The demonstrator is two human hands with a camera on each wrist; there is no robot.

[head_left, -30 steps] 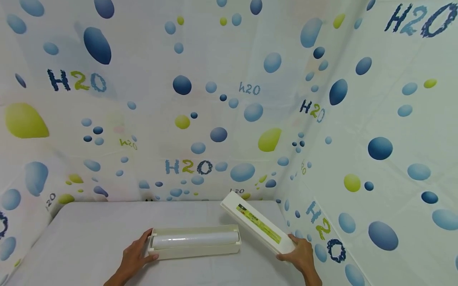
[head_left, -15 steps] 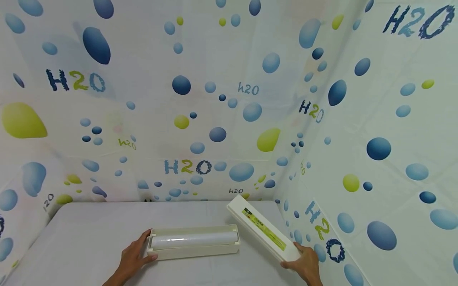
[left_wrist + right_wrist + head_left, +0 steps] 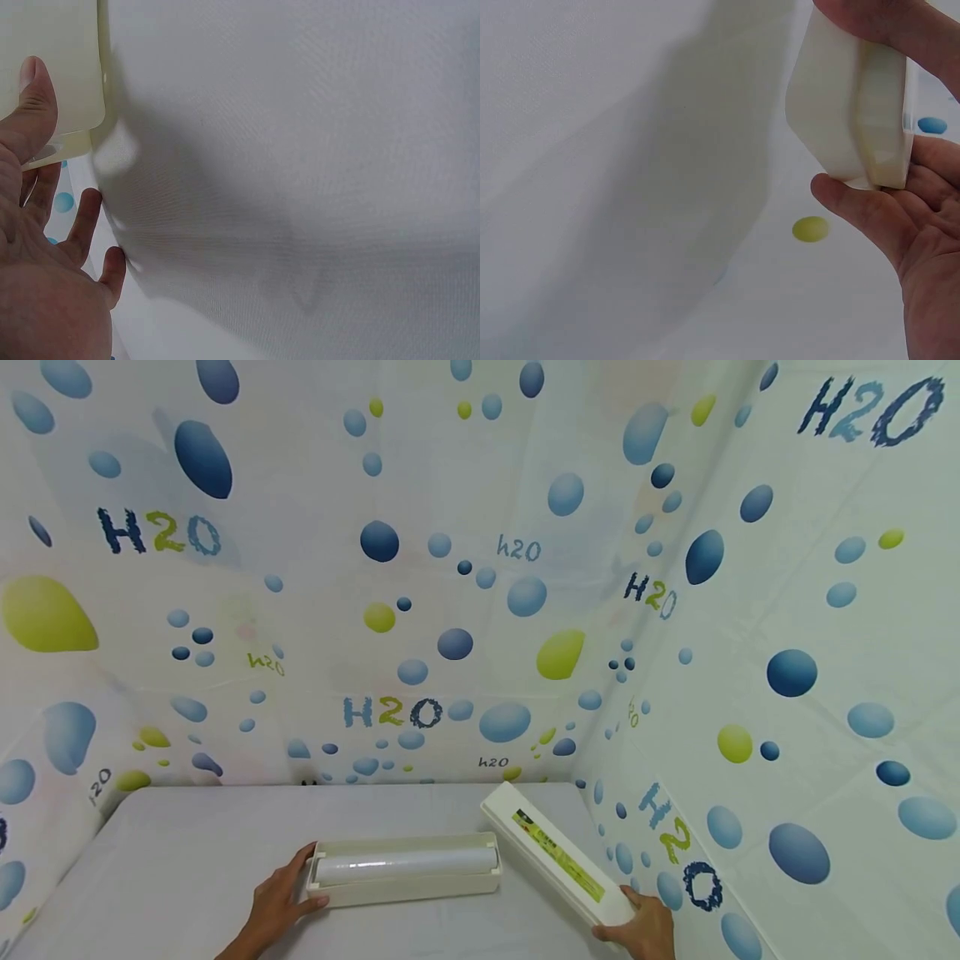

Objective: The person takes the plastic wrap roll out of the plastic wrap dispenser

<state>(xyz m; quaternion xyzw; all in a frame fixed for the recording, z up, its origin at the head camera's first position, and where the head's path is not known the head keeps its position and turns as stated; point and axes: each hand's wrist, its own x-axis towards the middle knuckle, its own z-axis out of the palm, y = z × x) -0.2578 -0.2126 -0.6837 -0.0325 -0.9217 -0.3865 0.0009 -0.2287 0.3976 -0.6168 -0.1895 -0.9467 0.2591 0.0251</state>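
Observation:
My left hand [image 3: 279, 893] grips the left end of a long cream cling film box [image 3: 412, 893], thumb along the near side and fingers behind. A shiny roll of cling film [image 3: 405, 862] lies lengthwise inside this uncovered box. In the left wrist view my thumb [image 3: 36, 94] presses the box's pale wall [image 3: 71, 52], while the lower fingers spread off it. The box's lid [image 3: 525, 847], white with a green label [image 3: 558, 854], slants to the right of the box. My right hand [image 3: 641, 922] holds its near end, thumb on one side and fingers on the other.
A white cloth covers the table [image 3: 210, 827]. Behind it hangs a white curtain [image 3: 300, 610] printed with blue and green drops, and another patterned sheet [image 3: 810, 777] closes off the right side. In the right wrist view, a shadow [image 3: 697, 150] falls across the white surface.
My right hand has moved the lid to the right and toward me, away from the box. The left hand and the box have stayed almost in place.

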